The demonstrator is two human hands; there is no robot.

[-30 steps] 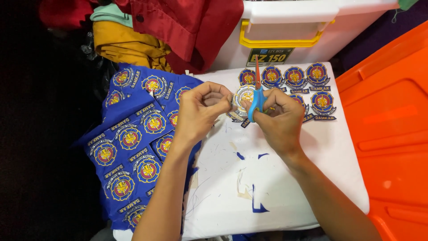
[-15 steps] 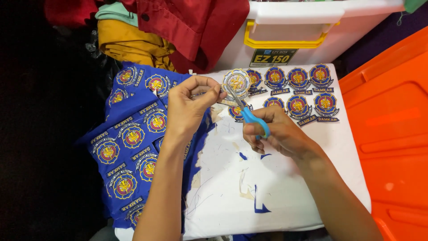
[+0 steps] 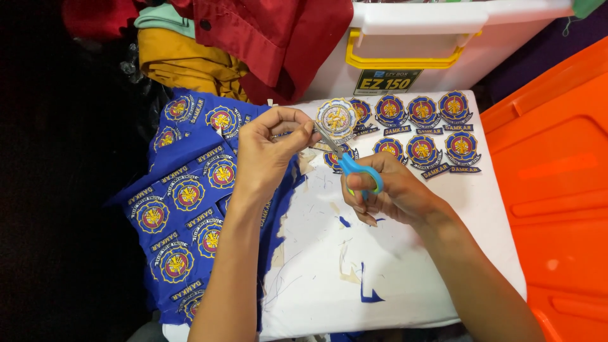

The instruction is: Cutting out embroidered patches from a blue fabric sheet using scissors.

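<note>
Both hands have shifted slightly left since a moment ago. Beside the uncut blue badge sheet (image 3: 183, 202), the left hand (image 3: 269, 152) pinches a round embroidered patch (image 3: 337, 118); the right hand (image 3: 386, 193) grips blue-handled scissors (image 3: 348, 163) trimming its edge. A slip could nick the stitched border, spoiling it like none of the finished patches (image 3: 421, 126).

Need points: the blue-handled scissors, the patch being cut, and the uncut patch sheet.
blue-handled scissors (image 3: 360, 170): head view, on the blue handle loop in the right hand (image 3: 386, 193).
patch being cut (image 3: 337, 118): head view, middle of the round emblem.
uncut patch sheet (image 3: 183, 196): head view, on a printed emblem mid-sheet.
</note>
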